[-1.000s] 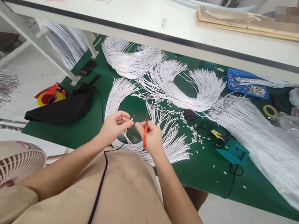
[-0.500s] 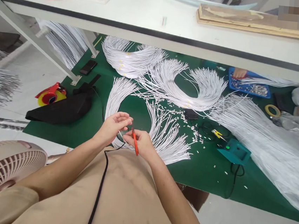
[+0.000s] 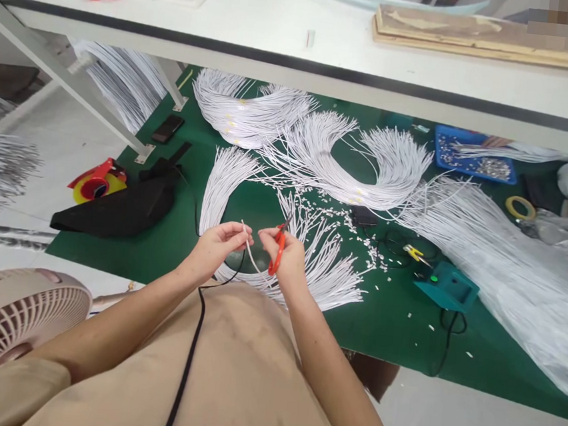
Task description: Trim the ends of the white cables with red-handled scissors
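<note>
Between the thumb and fingers of my left hand [image 3: 218, 247] is a thin white wire [image 3: 251, 257], its end standing up just above the fingertips. My right hand [image 3: 289, 260] is closed round small red-handled scissors [image 3: 276, 256]; their dark tips point up and away from the wire. The right thumb and forefinger are pinched together close to the left fingertips, and I cannot make out whether anything small is in them. Below both hands a curved bundle of white wires [image 3: 331, 271] lies on the green table mat [image 3: 373, 329], its cut ends fanned to the right.
More wire bundles [image 3: 361, 187] lie behind, with scattered small white pieces [image 3: 371, 251]. To the right are a teal device [image 3: 446, 287], a tape roll [image 3: 520, 207] and a blue tray [image 3: 462, 164] by a co-worker's hand. A tape dispenser [image 3: 96, 185] and black pouch [image 3: 118, 207] lie left. A white shelf [image 3: 261, 30] spans above.
My hands have moved apart. The right hand with the scissors has shifted right and the tool has turned, tips now up and to the right. The wire end now shows above my left fingers.
</note>
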Tool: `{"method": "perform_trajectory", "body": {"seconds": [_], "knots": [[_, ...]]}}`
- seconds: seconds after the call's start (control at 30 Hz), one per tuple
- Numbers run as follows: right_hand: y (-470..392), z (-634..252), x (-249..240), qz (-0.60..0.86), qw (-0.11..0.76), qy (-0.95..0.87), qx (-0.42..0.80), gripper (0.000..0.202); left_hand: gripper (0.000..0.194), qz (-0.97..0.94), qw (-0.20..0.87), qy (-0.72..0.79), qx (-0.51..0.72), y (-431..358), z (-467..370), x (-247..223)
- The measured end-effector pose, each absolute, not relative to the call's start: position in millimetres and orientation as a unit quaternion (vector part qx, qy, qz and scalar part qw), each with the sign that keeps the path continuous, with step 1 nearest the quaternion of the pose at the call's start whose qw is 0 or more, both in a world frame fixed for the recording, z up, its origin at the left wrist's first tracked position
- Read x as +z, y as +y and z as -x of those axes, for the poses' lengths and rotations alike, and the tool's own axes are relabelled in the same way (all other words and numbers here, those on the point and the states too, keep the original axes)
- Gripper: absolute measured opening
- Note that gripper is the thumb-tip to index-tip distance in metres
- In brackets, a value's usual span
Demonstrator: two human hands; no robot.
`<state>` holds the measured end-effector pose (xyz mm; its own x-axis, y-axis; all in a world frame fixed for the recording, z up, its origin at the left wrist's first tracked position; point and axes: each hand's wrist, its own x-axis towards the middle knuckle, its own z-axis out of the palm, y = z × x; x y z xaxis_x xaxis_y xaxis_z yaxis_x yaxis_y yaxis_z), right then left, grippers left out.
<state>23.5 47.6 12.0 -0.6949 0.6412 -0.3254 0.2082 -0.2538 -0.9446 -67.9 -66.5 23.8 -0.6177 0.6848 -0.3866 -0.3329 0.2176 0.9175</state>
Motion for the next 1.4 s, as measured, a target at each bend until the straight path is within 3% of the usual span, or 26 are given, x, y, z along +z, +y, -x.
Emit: {"method": "perform_trajectory", "body": {"seconds": [0.3,0.43,0.57,0.73,1.2,1.4], "knots": [[62,-17,34,0.25,0.054,-0.599,0.759,0.027,0.043,-0.175,0.435,0.641,0.608,-62,66,35],[66,-26,31,0.291,0.058,-0.75,0.591,0.026,0.032,-0.157,0.425,0.654,0.605,-63,70,38],[69,-34,32,0.271,-0.015,-0.894,0.357,0.027,0.027,-0.153,0.416,0.676,0.589,-62,72,43],[64,-35,40,0.256,-0.06,-0.933,0.244,0.033,0.027,-0.17,0.396,0.686,0.587,-60,70,46],[52,-34,44,0.278,-0.07,-0.941,0.182,0.03,0.018,-0.194,0.342,0.744,0.54,-61,70,46],[57,-37,38,0.3,-0.033,-0.908,0.291,0.03,0.019,-0.211,0.343,0.751,0.523,-61,68,47]]}}
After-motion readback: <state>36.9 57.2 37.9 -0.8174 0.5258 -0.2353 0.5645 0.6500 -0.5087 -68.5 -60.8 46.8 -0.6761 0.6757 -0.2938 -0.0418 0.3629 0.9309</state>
